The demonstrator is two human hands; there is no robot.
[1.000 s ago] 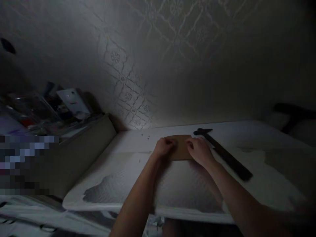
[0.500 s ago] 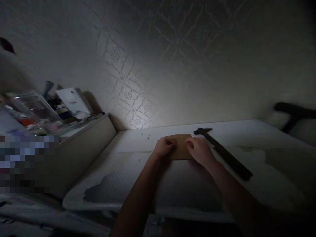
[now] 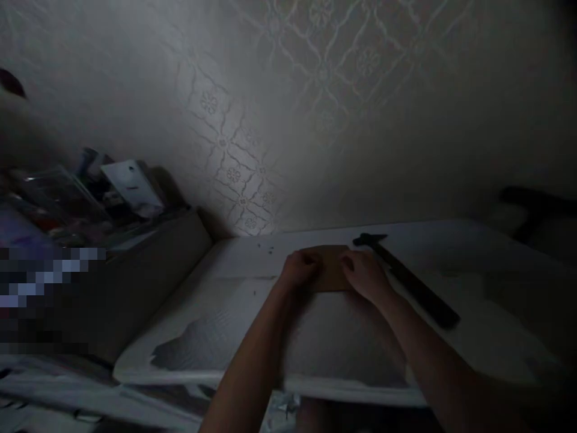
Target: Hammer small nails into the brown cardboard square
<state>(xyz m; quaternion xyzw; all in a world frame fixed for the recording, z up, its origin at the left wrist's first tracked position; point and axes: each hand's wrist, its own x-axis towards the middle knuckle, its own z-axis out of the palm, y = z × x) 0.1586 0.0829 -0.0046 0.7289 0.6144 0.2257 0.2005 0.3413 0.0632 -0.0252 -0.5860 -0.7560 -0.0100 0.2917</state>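
Observation:
A flat brown rectangular piece (image 3: 332, 270) lies on the table between my hands; in this dim light I cannot tell whether it is wood or cardboard. My left hand (image 3: 301, 268) is closed at its left side, fingers curled over the edge. At the opposite side, my right hand (image 3: 366, 273) has its thumb and fingertips pinched on the piece. Just right of that hand lies a dark hammer (image 3: 412, 285), its head toward the wall and its handle slanting to the near right. Several tiny dark bits (image 3: 270, 249), too small to identify, sit to the left.
The white table (image 3: 234, 258) has a worn grey patch along its near edge. A cabinet (image 3: 153, 270) at the left carries a white box (image 3: 133, 183) and a clear plastic case (image 3: 63, 195). Patterned wallpaper (image 3: 234, 144) rises behind. A dark blurred object (image 3: 536, 201) stands at far right.
The light has shifted, with the cabinet side now darker and the upper wall brighter. My hands, the brown piece and the hammer show almost no movement.

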